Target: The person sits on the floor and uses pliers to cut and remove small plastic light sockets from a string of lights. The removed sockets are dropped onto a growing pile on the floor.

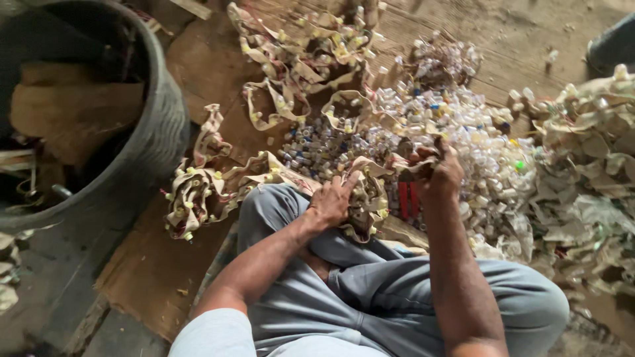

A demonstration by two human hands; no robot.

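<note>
While seated cross-legged: left hand (329, 205) clamped on beige fabric strip studded with small vials (366, 198), on lap. Right hand (438, 173) closed around red-handled cutter (407, 195), just beside. Loose clear vial heap (456, 132) beyond hands, large; uncut strips (291, 53) remaining further out.

Left hand (329, 203) and right hand (438, 173) grip a studded strip (368, 192).

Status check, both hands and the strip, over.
Left hand gripping tan strip. Right hand closed on red-handled tool at the strip. Loose small vials piled just beyond.
</note>
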